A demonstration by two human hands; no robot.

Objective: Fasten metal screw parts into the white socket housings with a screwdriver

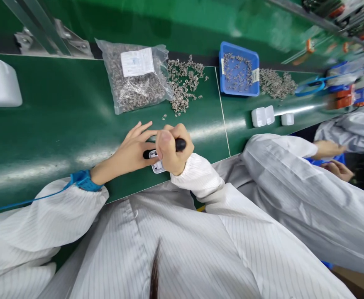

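Note:
My right hand [174,149] is wrapped round a black-handled tool [180,144], whose rounded end sticks out of the fist. Under the hands, near the table's front edge, lies a small white case [158,167] with its inside showing. My left hand [135,150] is at the case's left side, its fingers spread and its thumb reaching onto the case. A blue band [85,180] circles the left wrist. The tool's tip and part of the case are hidden by the hands.
Behind the hands, a clear bag [138,85] of small metal parts lies beside a loose pile [184,83]. Farther right are a blue tray [239,92], more metal parts [277,83] and white cases [259,117]. A white socket box [1,83] stands left. Co-workers sit at the right.

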